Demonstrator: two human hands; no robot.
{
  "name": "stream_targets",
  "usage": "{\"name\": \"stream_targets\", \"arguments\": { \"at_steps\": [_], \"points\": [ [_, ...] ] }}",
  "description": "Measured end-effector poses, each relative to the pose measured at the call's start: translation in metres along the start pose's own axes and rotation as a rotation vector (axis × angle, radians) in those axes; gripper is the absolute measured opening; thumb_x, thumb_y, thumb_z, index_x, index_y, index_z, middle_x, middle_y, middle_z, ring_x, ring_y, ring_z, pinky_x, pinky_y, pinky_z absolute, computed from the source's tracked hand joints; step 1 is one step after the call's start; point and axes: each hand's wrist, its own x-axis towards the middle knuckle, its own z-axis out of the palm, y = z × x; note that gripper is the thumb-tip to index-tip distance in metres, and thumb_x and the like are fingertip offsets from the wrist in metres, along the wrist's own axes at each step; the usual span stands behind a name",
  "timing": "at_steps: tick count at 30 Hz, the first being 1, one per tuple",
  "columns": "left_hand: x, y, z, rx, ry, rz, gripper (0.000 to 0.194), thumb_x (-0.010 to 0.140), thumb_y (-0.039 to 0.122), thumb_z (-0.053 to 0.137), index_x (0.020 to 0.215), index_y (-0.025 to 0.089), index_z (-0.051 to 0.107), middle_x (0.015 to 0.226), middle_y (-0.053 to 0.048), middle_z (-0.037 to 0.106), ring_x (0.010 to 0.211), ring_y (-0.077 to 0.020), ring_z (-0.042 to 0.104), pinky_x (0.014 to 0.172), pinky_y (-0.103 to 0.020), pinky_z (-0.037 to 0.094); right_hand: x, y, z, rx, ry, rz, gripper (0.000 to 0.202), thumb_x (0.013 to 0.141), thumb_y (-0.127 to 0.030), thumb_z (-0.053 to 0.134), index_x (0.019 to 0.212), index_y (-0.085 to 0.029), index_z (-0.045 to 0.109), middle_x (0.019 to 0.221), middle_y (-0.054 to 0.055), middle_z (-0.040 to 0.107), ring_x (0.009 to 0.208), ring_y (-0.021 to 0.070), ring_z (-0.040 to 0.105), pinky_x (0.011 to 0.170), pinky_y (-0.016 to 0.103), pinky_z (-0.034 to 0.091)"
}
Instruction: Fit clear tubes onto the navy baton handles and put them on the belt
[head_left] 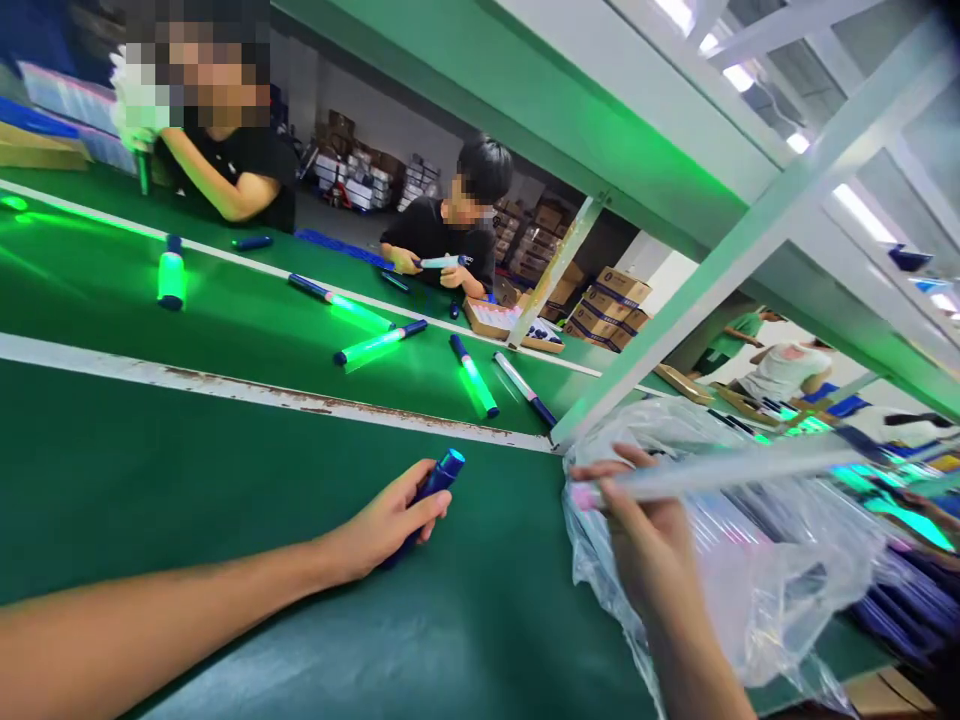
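Note:
My left hand [397, 520] is wrapped round the dark blue handle of a light stick [442, 472], just above the green tabletop. A blue-lit tip shows at the handle's upper end; my fingers hide part of the rest. My right hand [651, 515], slightly blurred, grips a translucent light-stick tube [735, 468] near its pink end. That tube slants up to the right and has a dark cap at the far end. Beneath it lies an open clear plastic bag [780, 610] with several similar tubes inside.
Several green-lit light sticks [381, 344] lie on the belt [247, 310] beyond a worn white rail [300, 400]. A white metal post [675, 290] rises beside the bag. Two people [450, 235] work across the belt, each holding something. Dark blue items [907, 600] are piled at right.

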Motion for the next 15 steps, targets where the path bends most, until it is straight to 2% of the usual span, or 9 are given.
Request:
{"name": "stream_targets", "arguments": {
  "at_steps": [2,3,5,7,11,15],
  "points": [
    [0.000,-0.001,-0.002,-0.023,-0.024,0.003,0.036,0.100,0.055,0.050,0.099,0.018,0.052,0.089,0.001,0.056,0.067,-0.0102,0.048,0.065,-0.027,0.040,0.019,0.005,0.056,0.143,-0.050,0.002,0.045,0.086,-0.035,0.079,0.120,-0.026,0.053,0.100,0.001,0.074,0.097,0.0211,0.073,0.087,0.036,0.056],
    [0.000,0.000,-0.002,-0.034,-0.037,-0.002,0.037,0.101,0.055,0.048,0.098,0.018,0.052,0.091,0.000,0.057,0.067,-0.0103,0.048,0.066,-0.027,0.040,0.027,0.008,0.077,0.220,-0.082,0.008,0.045,0.085,-0.035,0.081,0.117,-0.025,0.052,0.100,0.001,0.074,0.095,0.0214,0.073,0.085,0.036,0.057],
    [-0.002,0.001,-0.002,-0.032,-0.062,-0.001,0.037,0.101,0.054,0.047,0.101,0.018,0.053,0.090,0.000,0.058,0.068,-0.0107,0.049,0.066,-0.027,0.040,0.040,0.019,0.104,0.344,-0.148,0.043,0.046,0.081,-0.036,0.083,0.113,-0.025,0.052,0.099,0.001,0.075,0.092,0.0223,0.074,0.079,0.036,0.059],
    [-0.003,0.003,-0.001,-0.016,-0.078,0.018,0.035,0.101,0.053,0.050,0.106,0.018,0.054,0.090,0.000,0.058,0.070,-0.0114,0.049,0.067,-0.027,0.040,0.045,0.031,0.115,0.409,-0.213,0.116,0.046,0.080,-0.038,0.084,0.111,-0.025,0.052,0.097,0.001,0.075,0.087,0.0227,0.075,0.072,0.034,0.060],
    [-0.002,0.001,0.000,0.004,-0.082,0.031,0.033,0.101,0.052,0.050,0.106,0.019,0.055,0.092,0.000,0.059,0.071,-0.0116,0.050,0.067,-0.026,0.040,0.040,0.050,0.113,0.416,-0.288,0.166,0.045,0.083,-0.042,0.081,0.113,-0.024,0.053,0.091,0.002,0.075,0.082,0.0226,0.075,0.059,0.029,0.057],
    [0.003,-0.003,-0.001,0.046,-0.096,0.015,0.031,0.102,0.051,0.050,0.109,0.020,0.057,0.092,0.000,0.060,0.071,-0.0112,0.051,0.066,-0.026,0.040,0.035,0.055,0.110,0.437,-0.292,0.134,0.044,0.084,-0.044,0.081,0.111,-0.024,0.053,0.091,0.000,0.074,0.082,0.0216,0.074,0.066,0.031,0.061]
  ]
}}
